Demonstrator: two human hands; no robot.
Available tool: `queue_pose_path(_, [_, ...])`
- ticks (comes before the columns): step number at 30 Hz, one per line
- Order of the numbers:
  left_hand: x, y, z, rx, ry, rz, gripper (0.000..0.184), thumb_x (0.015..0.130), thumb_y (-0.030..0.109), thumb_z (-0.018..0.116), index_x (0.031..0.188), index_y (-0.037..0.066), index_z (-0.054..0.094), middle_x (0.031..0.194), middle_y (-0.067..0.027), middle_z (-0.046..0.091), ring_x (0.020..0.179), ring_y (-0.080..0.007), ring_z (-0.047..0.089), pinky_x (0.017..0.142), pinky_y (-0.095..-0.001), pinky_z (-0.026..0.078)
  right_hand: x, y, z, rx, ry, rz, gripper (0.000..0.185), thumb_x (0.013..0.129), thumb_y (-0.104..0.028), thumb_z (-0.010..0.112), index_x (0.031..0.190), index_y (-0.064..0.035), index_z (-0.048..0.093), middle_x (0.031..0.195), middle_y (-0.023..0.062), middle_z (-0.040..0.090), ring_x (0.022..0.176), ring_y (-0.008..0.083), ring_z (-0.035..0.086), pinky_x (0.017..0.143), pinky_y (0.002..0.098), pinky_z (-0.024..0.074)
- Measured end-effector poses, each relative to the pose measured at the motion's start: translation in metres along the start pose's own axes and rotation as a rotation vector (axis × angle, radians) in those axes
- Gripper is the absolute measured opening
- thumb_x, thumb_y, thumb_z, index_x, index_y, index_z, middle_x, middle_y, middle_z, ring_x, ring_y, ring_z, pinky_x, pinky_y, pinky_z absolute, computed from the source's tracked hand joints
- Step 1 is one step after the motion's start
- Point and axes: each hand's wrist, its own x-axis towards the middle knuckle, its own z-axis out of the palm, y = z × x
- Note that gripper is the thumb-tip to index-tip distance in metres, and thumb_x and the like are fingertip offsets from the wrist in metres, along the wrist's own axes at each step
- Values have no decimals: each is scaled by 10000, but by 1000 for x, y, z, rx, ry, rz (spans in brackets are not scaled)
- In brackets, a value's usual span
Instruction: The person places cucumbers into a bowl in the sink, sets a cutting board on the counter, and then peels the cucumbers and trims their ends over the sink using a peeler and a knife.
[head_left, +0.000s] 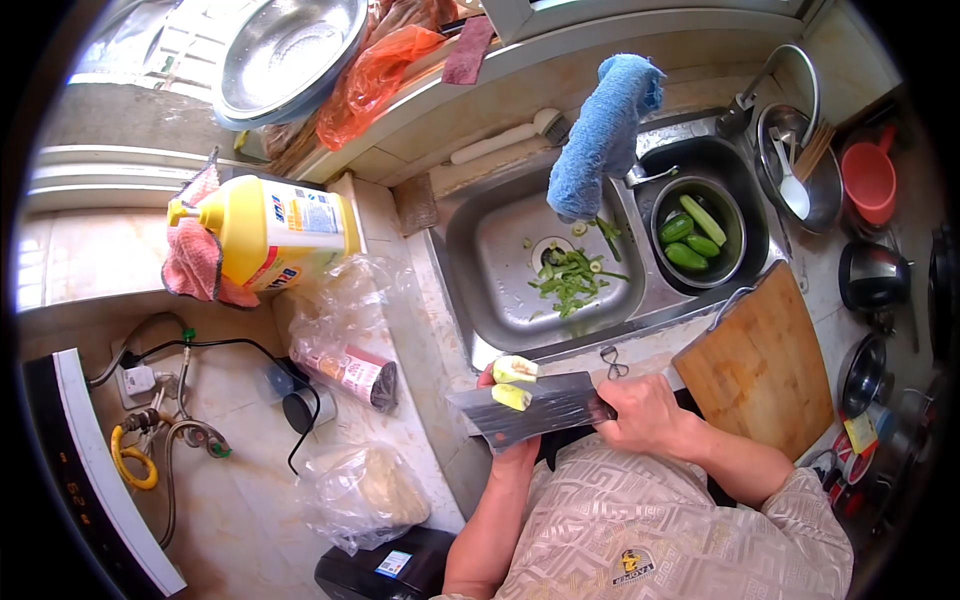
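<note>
My right hand (640, 410) is closed round the handle of a broad cleaver (540, 412), its blade pointing left. Behind the blade, my left hand (517, 456) is mostly hidden; a fingertip shows beside a pale, peeled cucumber piece (515, 369) that it holds. A second pale piece (512, 397) lies against the upper face of the blade. Beyond the hands, green peelings (570, 282) and small cut bits surround the drain of the steel sink (480, 240). Several whole green cucumbers (686, 253) sit in a metal bowl (738, 240) in the right basin.
A blue cloth (605, 135) covers something above the sink, near the faucet (740, 112). A wooden cutting board (765, 365) lies to the right. On the left are a yellow pump bottle (240, 230), plastic bags (365, 490) and cables (250, 345). Pans and a kettle (872, 275) crowd the far right.
</note>
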Motion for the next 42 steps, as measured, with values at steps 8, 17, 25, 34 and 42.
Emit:
queue_pose_path(8, [3,0,1,-61,117,10,454,910,244,608,1288,51,447,1183,-55,563,1086,-192,570,924,-353,484,4,12,5,-100,-12,81,156,744,-189,619,699,-47,571,647,166,631,575,372,619,533,474,493])
queue_pose_path(17, [0,18,22,-35,89,35,466,809,144,661,1230,87,470,1162,-53,566,1035,-186,577,871,-343,499,12,41,1,6,-234,550,294,803,-291,536,796,-21,652,731,233,638,742,444,615,724,518,486])
queue_pose_path(25, [0,26,19,-61,-46,-21,516,819,62,574,1316,111,443,1228,-78,550,1077,-223,577,841,-372,525,-11,34,4,113,-104,400,241,802,-237,576,757,-5,618,684,222,616,659,433,598,626,479,485])
queue_pose_path(34, [4,24,30,-114,29,-114,353,923,98,555,1255,2,482,1156,-109,613,998,-179,621,861,-317,530,-23,9,-3,-47,39,112,172,750,-182,662,717,-43,567,636,153,610,580,349,621,507,431,479])
queue_pose_path(42, [-6,3,9,-147,64,-364,289,989,218,462,1213,53,541,1206,-92,611,1056,-242,614,947,-410,512,-12,26,8,-124,143,61,177,729,-154,655,678,-44,527,614,150,577,532,359,580,482,443,451])
